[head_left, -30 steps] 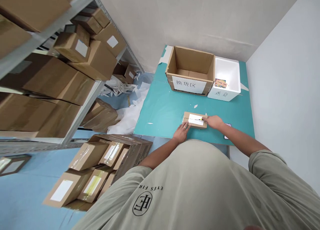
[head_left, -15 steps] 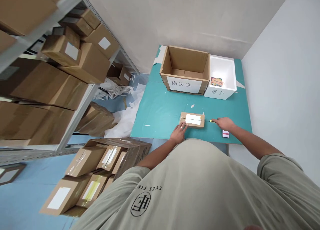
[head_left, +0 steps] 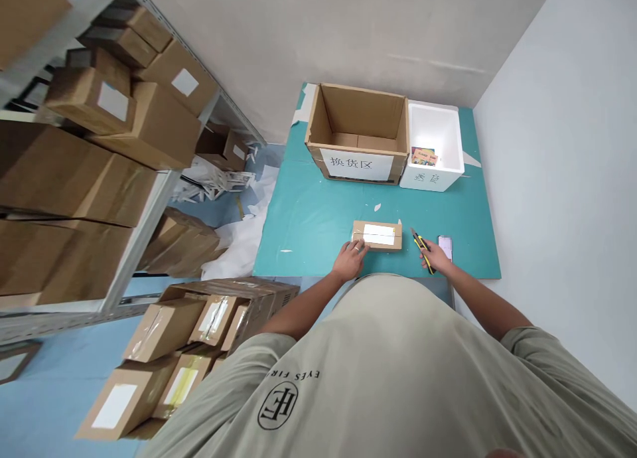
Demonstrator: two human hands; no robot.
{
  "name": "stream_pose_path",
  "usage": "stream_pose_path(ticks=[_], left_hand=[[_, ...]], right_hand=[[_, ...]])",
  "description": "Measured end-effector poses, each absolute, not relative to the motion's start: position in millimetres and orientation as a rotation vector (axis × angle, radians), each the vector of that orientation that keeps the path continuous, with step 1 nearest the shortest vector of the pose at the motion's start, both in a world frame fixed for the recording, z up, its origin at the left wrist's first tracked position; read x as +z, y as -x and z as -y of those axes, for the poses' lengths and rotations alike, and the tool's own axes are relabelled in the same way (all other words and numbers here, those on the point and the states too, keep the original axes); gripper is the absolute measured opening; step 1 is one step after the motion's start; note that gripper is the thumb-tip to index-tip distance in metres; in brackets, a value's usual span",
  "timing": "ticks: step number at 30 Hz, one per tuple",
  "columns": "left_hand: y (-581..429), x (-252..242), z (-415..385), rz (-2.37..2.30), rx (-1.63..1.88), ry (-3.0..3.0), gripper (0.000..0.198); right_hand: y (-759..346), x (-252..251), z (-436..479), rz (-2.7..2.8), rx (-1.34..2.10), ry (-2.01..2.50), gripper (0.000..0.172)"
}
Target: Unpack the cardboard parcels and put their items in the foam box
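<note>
A small cardboard box (head_left: 358, 231) with a white label (head_left: 379, 234) lies near the front of the green table (head_left: 308, 212). A slit line runs lengthwise across the label. My left hand (head_left: 350, 259) grips the box at its near left corner, fingers over the top and a ring on one finger. To the right of the box, my right hand (head_left: 436, 257) is closed around a yellow and black utility knife (head_left: 424, 247). The knife's tip points away from me to the upper left, apart from the box. A phone (head_left: 445, 246) lies just beyond my right hand.
At the table's back stand a large open carton (head_left: 358, 139) with a written sign and a white foam box (head_left: 435, 139) holding colourful small packs. Shelves with cartons (head_left: 164, 126) rise on the left. An open carton of smaller boxes (head_left: 213, 318) sits at lower left.
My right hand has turned the knife from lying level at the box's right end to a slanted, upward-pointing pose beside it. My left hand stays on the box. The view has shifted slightly.
</note>
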State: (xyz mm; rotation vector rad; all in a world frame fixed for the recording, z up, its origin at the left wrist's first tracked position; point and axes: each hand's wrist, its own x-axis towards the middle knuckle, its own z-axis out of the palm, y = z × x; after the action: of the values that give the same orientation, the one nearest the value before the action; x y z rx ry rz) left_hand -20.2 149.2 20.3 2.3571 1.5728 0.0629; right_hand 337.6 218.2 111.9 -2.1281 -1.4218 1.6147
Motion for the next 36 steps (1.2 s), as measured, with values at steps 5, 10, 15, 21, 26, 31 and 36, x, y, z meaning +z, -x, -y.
stream_pose_path(ticks=[5,10,15,21,26,31,36], left_hand=[[17.8,40.6,-193.0,-1.585,0.157,-2.324,0.044],[12.8,50.2,-245.5,-1.573,0.131,-2.291,0.056],[7.8,51.4,-286.0,-1.489,-0.095,-2.284,0.068],[-0.5,50.5,-301.6,-1.391,-0.314,-2.281,0.059],[-3.3,48.2,-297.6,-1.351,-0.316,-2.333,0.049],[-4.4,46.3,-294.5,-1.365,-0.319,-2.339,0.049],[-5.6,41.6,-291.4,-1.370,-0.303,-2.351,0.056]], right_hand=[[-309.8,108.5,-202.9,1.304,1.657,2.108,0.052],[-298.9,117.2,-207.5,1.381,1.602,2.146,0.055],[-292.1,121.8,-208.5,1.435,1.585,2.156,0.053],[-288.4,119.6,-203.4,1.373,1.539,2.172,0.051],[-284.4,115.2,-202.9,1.365,1.536,2.190,0.051],[-283.3,114.1,-206.4,1.424,1.516,2.193,0.045],[-289.3,123.2,-211.3,1.551,1.503,2.235,0.047]])
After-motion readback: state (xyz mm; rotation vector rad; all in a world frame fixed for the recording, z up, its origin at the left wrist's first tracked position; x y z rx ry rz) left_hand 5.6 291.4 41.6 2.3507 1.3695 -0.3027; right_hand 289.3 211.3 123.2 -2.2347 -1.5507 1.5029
